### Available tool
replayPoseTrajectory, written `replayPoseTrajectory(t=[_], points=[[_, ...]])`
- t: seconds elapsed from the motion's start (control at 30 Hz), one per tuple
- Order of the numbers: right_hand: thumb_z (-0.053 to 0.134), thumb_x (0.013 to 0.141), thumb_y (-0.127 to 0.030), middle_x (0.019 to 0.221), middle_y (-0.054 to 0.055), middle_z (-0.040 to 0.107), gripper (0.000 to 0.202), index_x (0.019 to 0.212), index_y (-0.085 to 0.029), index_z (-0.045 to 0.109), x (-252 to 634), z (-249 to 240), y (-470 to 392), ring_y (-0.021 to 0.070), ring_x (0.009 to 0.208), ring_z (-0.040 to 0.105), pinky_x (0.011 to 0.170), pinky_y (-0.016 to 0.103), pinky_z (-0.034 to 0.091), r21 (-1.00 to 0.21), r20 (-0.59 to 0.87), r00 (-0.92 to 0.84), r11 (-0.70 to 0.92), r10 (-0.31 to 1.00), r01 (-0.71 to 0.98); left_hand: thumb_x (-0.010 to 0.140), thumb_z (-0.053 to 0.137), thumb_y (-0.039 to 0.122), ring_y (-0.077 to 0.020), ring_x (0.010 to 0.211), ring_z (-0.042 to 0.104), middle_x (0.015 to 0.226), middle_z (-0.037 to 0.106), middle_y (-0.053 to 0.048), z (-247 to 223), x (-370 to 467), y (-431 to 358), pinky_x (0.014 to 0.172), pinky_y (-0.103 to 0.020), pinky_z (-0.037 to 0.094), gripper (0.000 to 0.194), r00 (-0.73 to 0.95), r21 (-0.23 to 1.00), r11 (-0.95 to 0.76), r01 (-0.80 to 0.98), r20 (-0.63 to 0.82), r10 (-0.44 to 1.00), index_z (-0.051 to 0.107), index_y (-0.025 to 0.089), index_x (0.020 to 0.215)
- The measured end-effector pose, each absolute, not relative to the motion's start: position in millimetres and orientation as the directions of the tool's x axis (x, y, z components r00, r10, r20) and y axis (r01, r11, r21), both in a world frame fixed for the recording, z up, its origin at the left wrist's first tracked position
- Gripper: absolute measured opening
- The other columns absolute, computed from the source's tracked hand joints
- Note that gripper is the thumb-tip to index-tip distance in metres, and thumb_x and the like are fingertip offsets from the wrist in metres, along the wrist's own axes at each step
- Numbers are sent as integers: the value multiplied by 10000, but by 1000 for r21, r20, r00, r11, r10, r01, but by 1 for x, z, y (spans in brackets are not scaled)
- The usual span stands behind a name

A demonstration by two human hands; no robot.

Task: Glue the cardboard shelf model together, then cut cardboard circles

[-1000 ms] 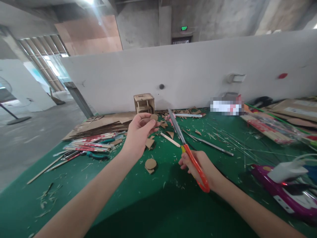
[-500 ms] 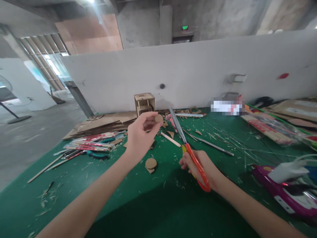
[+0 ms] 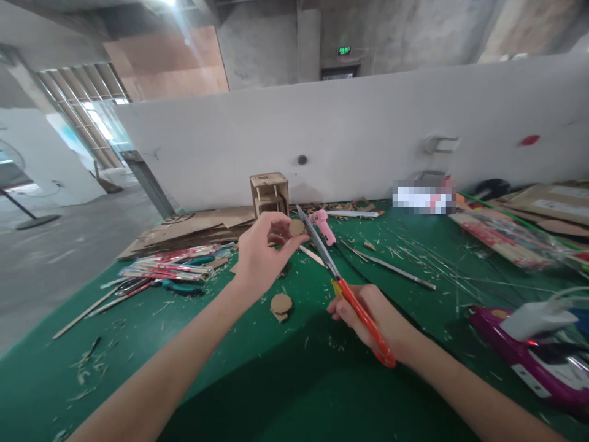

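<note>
Between the thumb and fingers of my left hand is a small round cardboard disc, held up above the table. My right hand is wrapped round the orange handles of a pair of scissors. The blades look closed together and point up and away, their tips close to the disc's right side. Below my left hand, another cardboard disc lies on the green table, partly over a small cardboard scrap. A pink glue gun lies just beyond the blades.
A small cardboard box structure stands by the white partition. Cardboard sheets, bundled sticks and teal-handled pliers lie left. On the right are a purple power strip, packaged sticks and a metal strip.
The scissors have swung left, so their tips are nearer the disc and the glue gun shows more fully. My left hand has shifted slightly, still gripping the disc.
</note>
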State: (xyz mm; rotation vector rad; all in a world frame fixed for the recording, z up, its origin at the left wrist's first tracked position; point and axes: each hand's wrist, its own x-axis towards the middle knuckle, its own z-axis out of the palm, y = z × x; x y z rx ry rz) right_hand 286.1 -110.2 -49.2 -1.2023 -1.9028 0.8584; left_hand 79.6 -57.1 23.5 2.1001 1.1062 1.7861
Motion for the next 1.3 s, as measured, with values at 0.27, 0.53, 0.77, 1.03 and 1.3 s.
replayPoseTrajectory(t=[0.27,0.53,0.77,1.03,1.3], points=[[437,891,-633,699,81,662,532,764,-164,653,285,-54,-108,200,602,627,479,275,467,-832,172,-288,296,942,470,799,671,218,-122,747,631,854,628,-2,23,85,-57,593,-218,529,199,39,746,-648,150,651,758,560,221,964],[406,894,-653,708,86,666,573,755,-152,647,286,-56,-106,189,598,626,497,271,477,-845,154,-256,261,954,466,829,628,219,-115,714,599,849,621,-3,27,82,-55,614,-229,489,265,48,824,-558,94,556,830,620,247,1092],[384,890,-671,691,86,656,585,744,-164,636,284,-56,-105,194,603,629,500,272,480,-846,154,-234,250,960,471,783,697,231,-142,877,615,974,680,-38,27,83,-50,717,-247,494,113,-50,898,-385,-213,383,922,678,186,886],[409,888,-659,674,77,638,564,754,-159,631,285,-59,-105,184,576,603,465,263,442,-853,150,-252,254,956,455,724,756,185,-82,708,589,771,624,17,29,82,-49,566,-182,416,166,-29,883,-158,-442,162,986,687,172,875],[437,901,-605,690,75,628,497,753,-165,614,282,-45,-112,190,605,598,514,272,448,-803,205,-312,341,928,488,716,760,141,-102,769,630,799,671,-7,32,88,-56,638,-200,482,134,-2,847,-149,-510,173,985,647,148,787]])
